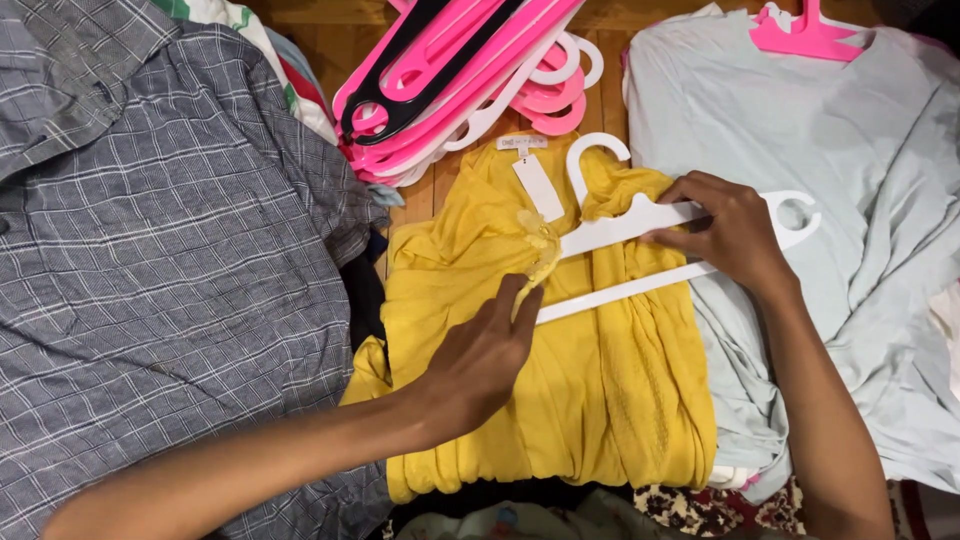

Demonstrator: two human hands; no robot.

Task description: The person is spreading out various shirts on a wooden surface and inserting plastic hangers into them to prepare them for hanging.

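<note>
Two hands working white hanger (640, 215) — lying across yellow top (560, 400), long axis running left-right. Right hand (735, 235) pinching hanger's right shoulder; left hand (480, 360) nearer, fingers narrow, gathering yellow fabric by lower bar.

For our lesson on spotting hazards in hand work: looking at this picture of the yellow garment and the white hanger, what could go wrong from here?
1. The left hand pinches thin fabric of the yellow garment at the white hanger; it may snag or stretch.
2. The right hand presses the hanger's far end onto the pale blue garment, which could get caught up.
</note>
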